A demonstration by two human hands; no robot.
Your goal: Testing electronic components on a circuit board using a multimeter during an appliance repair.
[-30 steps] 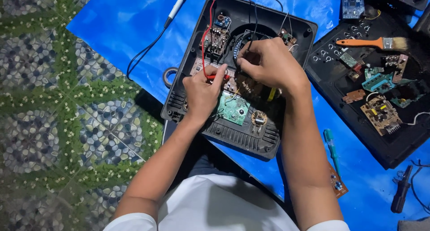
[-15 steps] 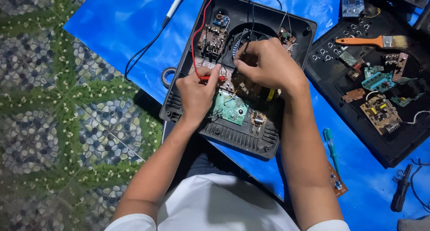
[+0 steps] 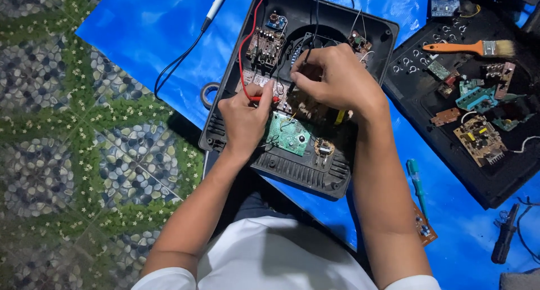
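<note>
Black plastic casing (image 3: 292, 166) lies open, exposing green circuit board (image 3: 288, 134).

A tiled floor (image 3: 73, 172) is filling the left side of the view, its tiles printed with rounded grey and blue pebbles. Green bands dotted with small white flowers are crossing the pebble pattern diagonally and meeting in an X near the floor's left edge. A glossy blue tarpaulin (image 3: 152, 31) is lying over the floor from the top middle across to the right edge and down to the lower right corner. Soft light is glinting off the tarpaulin's creases, and a dark shadow is falling along its lower left edge.
</note>
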